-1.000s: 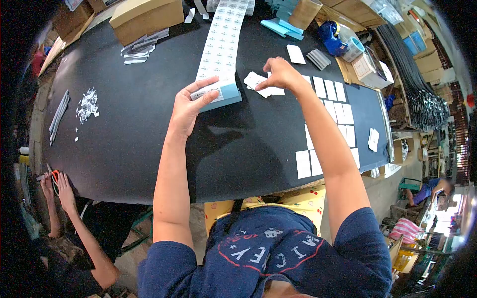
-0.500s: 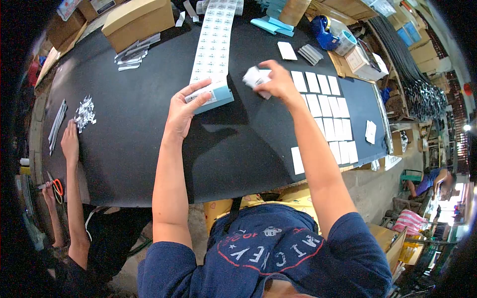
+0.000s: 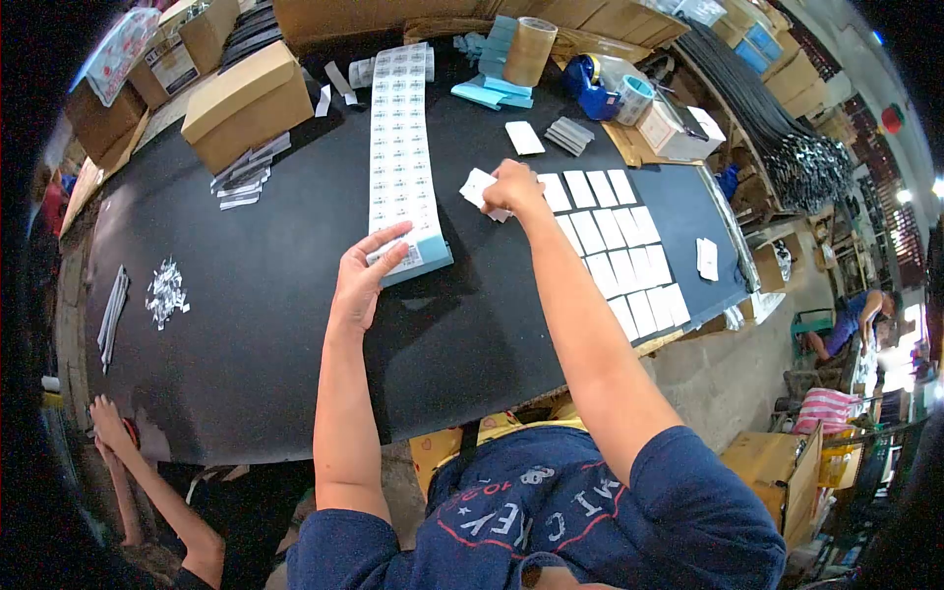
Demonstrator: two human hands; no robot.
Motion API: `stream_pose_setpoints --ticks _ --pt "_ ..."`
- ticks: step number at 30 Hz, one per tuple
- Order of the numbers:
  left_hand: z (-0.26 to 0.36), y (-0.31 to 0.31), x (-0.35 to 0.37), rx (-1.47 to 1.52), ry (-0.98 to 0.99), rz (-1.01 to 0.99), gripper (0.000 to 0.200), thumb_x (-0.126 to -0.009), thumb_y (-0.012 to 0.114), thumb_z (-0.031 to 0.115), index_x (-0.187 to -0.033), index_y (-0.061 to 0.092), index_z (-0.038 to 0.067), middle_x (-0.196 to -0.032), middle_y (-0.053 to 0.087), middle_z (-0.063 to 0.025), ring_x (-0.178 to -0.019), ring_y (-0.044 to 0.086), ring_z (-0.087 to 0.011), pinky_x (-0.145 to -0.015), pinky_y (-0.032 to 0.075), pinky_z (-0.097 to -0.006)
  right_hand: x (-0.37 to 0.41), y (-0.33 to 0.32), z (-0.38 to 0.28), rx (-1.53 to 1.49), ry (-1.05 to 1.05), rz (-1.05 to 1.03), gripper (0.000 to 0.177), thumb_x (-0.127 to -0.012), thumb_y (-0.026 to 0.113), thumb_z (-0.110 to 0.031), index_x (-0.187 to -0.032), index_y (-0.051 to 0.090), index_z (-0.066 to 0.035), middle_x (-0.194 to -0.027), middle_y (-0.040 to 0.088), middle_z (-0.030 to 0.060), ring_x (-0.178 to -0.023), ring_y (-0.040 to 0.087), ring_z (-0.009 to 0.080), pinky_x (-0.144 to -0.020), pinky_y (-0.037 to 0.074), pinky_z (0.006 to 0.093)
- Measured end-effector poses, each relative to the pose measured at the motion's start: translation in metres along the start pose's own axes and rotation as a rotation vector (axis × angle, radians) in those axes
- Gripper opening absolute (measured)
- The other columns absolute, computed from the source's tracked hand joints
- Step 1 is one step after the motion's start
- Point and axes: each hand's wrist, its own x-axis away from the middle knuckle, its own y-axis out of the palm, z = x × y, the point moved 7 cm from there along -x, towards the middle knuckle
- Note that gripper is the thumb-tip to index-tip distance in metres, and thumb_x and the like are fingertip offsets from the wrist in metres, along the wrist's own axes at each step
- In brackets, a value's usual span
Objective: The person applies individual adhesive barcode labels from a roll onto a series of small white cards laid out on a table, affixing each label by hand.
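My left fingers [image 3: 387, 258] pinch the label strip [image 3: 400, 147]; right of it, my right fingers [image 3: 496, 199] close on white cards [image 3: 478, 186].

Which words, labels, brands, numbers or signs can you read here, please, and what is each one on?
"MICKEY": white lettering on the navy T-shirt, split as "MIC" and "KEY".
Small red characters on that shirt: too unclear to quote.
Label strip: rows of print and codes, too small to read.
Carton with a dark printed panel, back left: too small.
Clear plastic bag: its red print is too blurred.
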Motion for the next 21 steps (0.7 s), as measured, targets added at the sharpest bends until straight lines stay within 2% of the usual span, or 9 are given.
stream_pose_setpoints --ticks 3,4,5,7,11,13,15,18,21 --pt "0.0 -0.002 0.0 0.012 -0.011 -0.007 0.039 -0.078 0.077 0.021 -0.113 0.068 0.006 -0.117 0.062 -0.0126 -0.109 0.057 -0.0203 -0.097 0.043 -0.0351 0.006 0.011 -0.02 -0.029 -0.169 0.08 0.049 -0.07 0.071 -0.016 -0.113 0.052 -0.002 -0.11 0.063 0.0195 -0.108 0.059 0.0349 -0.094 0.037 0.0529" --pt "0.001 -0.002 0.0 0.015 -0.009 -0.011 0.039 -0.078 0.077 0.021 -0.113 0.068 0.006 -0.117 0.062 -0.0126 -0.109 0.057 -0.0203 -0.097 0.043 -0.0351 0.024 0.006 -0.033 0.125 -0.275 0.11 0.045 -0.072 0.068 -0.013 -0.111 0.048 -0.002 -0.107 0.064 0.0184 -0.104 0.06 0.0348 -0.091 0.036 0.0534" --pt "0.002 -0.003 0.001 0.0 0.0 0.006 0.04 -0.078 0.077 0.021 -0.114 0.068 0.006 -0.118 0.062 -0.0134 -0.11 0.057 -0.0208 -0.097 0.043 -0.0353 0.033 0.008 -0.038 0.224 -0.376 0.26 0.044 -0.071 0.069 -0.012 -0.11 0.049 -0.003 -0.102 0.063 0.0165 -0.097 0.061 0.0341 -0.088 0.036 0.0526" --pt "0.005 -0.002 0.001 -0.014 0.015 0.014 0.041 -0.078 0.077 0.021 -0.114 0.067 0.005 -0.118 0.061 -0.0141 -0.11 0.057 -0.0213 -0.098 0.042 -0.0354 0.048 0.003 -0.04 0.25 -0.518 0.357 0.04 -0.071 0.068 -0.01 -0.107 0.051 -0.005 -0.099 0.062 0.0163 -0.097 0.06 0.0329 -0.089 0.035 0.0541" --pt "0.003 -0.01 -0.001 -0.028 0.032 0.054 0.043 -0.078 0.077 0.02 -0.116 0.066 0.002 -0.119 0.061 -0.0161 -0.111 0.056 -0.0218 -0.098 0.042 -0.0347 0.067 -0.011 -0.031 0.213 -0.562 0.548 0.025 -0.077 0.062 -0.013 -0.1 0.056 -0.005 -0.098 0.061 0.0157 -0.097 0.057 0.0319 -0.091 0.034 0.055" --pt "0.006 -0.002 0.0 -0.031 0.041 0.029 0.044 -0.079 0.075 0.018 -0.117 0.063 0.0 -0.119 0.061 -0.016 -0.111 0.056 -0.0215 -0.096 0.043 -0.0342 0.072 -0.001 -0.027 0.322 -0.567 0.648 0.022 -0.079 0.059 -0.013 -0.099 0.057 -0.005 -0.101 0.061 0.015 -0.1 0.054 0.0302 -0.09 0.034 0.0496" --pt "0.006 -0.002 0.001 -0.048 0.06 0.033 0.043 -0.081 0.073 0.018 -0.119 0.062 0.0 -0.119 0.06 -0.015 -0.109 0.057 -0.0201 -0.096 0.044 -0.0329 0.079 -0.001 -0.023 0.213 -0.583 0.642 0.019 -0.08 0.053 -0.011 -0.097 0.06 -0.006 -0.098 0.062 0.0133 -0.099 0.054 0.0297 -0.091 0.033 0.0483" --pt "-0.001 -0.013 -0.004 -0.033 0.052 0.041 0.041 -0.084 0.07 0.018 -0.122 0.061 0.002 -0.12 0.061 -0.0146 -0.109 0.059 -0.0195 -0.093 0.046 -0.0328 0.081 -0.004 -0.018 0.164 -0.575 0.627 0.021 -0.078 0.054 -0.009 -0.098 0.06 -0.007 -0.096 0.062 0.0126 -0.097 0.054 0.0294 -0.09 0.033 0.0463" --pt "-0.002 -0.012 -0.005 -0.098 0.039 0.019 0.041 -0.092 0.059 0.01 -0.131 0.052 -0.001 -0.131 0.054 -0.0121 -0.114 0.056 -0.0183 -0.097 0.045 -0.0323 0.085 0.003 -0.005 0.046 -0.668 0.612 0.026 -0.075 0.054 -0.004 -0.099 0.061 -0.008 -0.098 0.061 0.0117 -0.098 0.056 0.0277 -0.09 0.033 0.0431"
